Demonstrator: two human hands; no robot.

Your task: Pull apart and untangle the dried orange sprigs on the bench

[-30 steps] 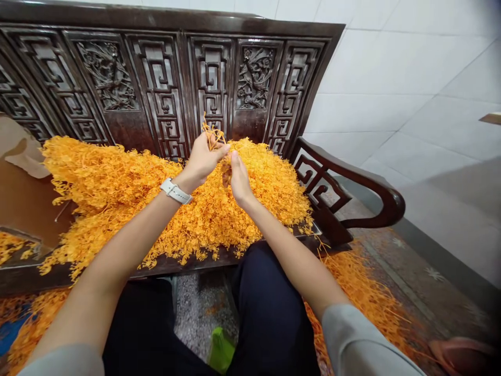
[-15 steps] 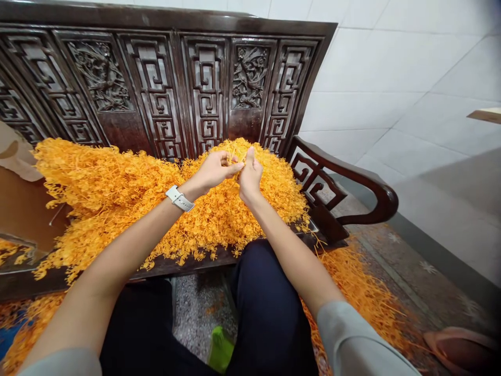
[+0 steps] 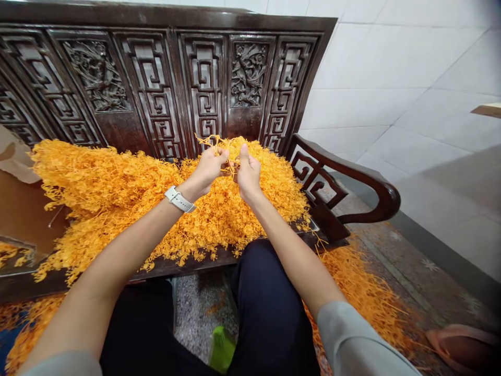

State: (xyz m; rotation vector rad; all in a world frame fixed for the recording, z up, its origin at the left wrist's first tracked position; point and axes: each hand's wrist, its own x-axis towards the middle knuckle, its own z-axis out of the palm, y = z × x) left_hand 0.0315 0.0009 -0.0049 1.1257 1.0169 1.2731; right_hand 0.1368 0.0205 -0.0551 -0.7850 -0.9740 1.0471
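Both hands are raised over a large heap of orange-yellow plastic sprigs [image 3: 117,183] on a dark wooden bench. My left hand [image 3: 209,168], with a pale watch [image 3: 179,199] at its wrist, is closed in a pinch on thin branched orange sprigs [image 3: 213,140], whose tips stick out above the fingers. Close by on the right, my right hand [image 3: 247,175] pinches the same strands, thumb pointing up. Short orange stems show in the gap between both sets of fingers. How many pieces each hand holds is hidden.
The carved bench back [image 3: 203,89] rises behind the heap, and a curved armrest [image 3: 352,183] stands at right. A torn cardboard box [image 3: 27,203] sits at left. More orange stems [image 3: 360,292] lie on the floor at right. Something green [image 3: 222,349] is between my legs.
My left hand has moved slightly down and turned, and branched sprigs now poke out above it. My right hand stays almost in place, its fingers bent a little differently.
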